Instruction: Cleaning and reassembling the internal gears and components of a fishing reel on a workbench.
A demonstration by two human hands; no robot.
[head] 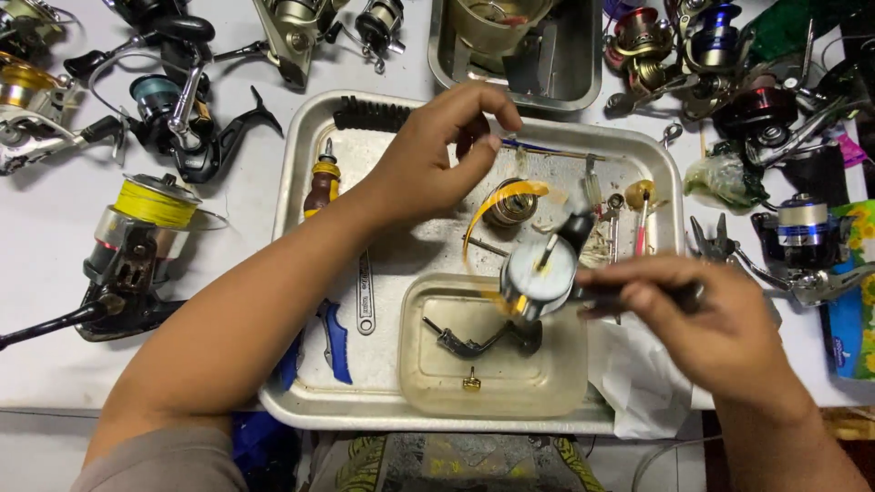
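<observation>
Right hand (720,333): grip closed on dark handle of silver reel body (540,273), above clear tub (492,351) in metal tray (301,173). Left hand (428,159): fingers loosely curled, empty, over tray centre.

White worktable (55,273) — evenly lit, pale floor below.

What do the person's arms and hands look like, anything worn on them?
Both forearms are bare. The left hand and right hand wear no gloves, rings or watch. A grey-brown short sleeve shows at the left upper arm; the right arm shows no sleeve.
</observation>
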